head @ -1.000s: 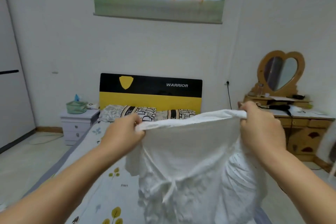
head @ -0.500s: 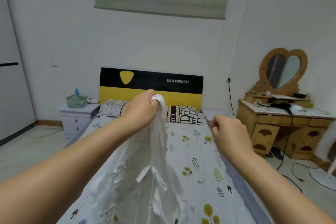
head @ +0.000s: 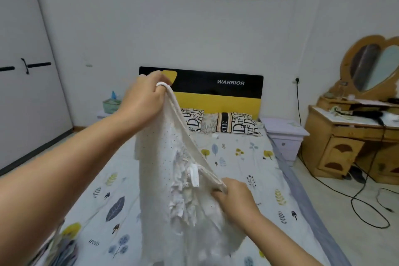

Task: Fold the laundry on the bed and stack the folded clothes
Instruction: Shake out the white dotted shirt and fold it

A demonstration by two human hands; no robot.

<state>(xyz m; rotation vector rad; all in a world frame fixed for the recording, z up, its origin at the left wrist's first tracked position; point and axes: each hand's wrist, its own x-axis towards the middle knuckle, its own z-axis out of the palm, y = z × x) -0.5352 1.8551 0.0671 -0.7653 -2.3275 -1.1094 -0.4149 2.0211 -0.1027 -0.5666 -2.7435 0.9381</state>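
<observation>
Garment (head: 159, 179): white, thin, dotted with small dark specks, with a ruffled middle and a white tie; held up over the bed (head: 248, 170), its lower part hanging toward the sheet. Left hand (head: 144, 99): raised in front of the headboard (head: 216, 93), fingers curled round the top edge of the garment, a fold looped over one finger. Right hand (head: 235, 196): lower and nearer, fingers pinching the same edge further down, so the edge runs taut and slanting between the two hands. Bed: pale sheet printed with leaves and trees. Pillows (head: 228, 125): two, lettered, lying against the black and yellow headboard. Clothes (head: 58, 244): patterned, partly visible at the bed's lower left edge. Dresser (head: 345, 136): wooden, with a heart-shaped mirror, standing to the right of the bed.
</observation>
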